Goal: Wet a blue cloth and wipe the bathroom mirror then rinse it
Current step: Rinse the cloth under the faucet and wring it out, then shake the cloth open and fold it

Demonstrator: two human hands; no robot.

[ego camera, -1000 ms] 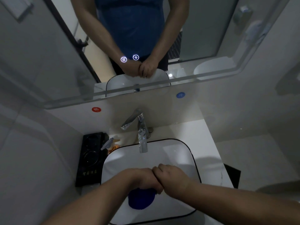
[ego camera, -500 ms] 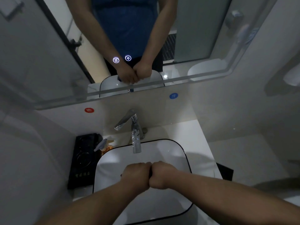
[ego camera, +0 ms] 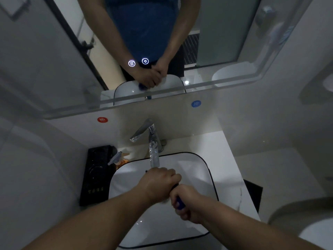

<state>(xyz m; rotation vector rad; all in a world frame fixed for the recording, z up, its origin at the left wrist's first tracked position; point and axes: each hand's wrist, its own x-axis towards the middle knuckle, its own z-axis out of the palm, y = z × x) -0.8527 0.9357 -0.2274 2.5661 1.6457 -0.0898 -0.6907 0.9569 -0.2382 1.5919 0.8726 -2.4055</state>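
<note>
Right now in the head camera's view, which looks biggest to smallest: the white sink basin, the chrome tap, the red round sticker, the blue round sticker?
1. White sink basin
2. Chrome tap
3. Red round sticker and blue round sticker: look alike, no ranking.

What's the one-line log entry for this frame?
phase: wringing | left hand: shut on blue cloth | right hand: shut on blue cloth | over sink | faucet

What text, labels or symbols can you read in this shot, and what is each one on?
Red round sticker on the wall under the mirror: a white character, too blurred to read.
Blue round sticker on the same wall: a white mark, unreadable.
Black panel left of the basin: a row of small gold characters, too small to read.
Mirror: no words, only two lit icons, wavy lines and a bulb-like sign.
</note>
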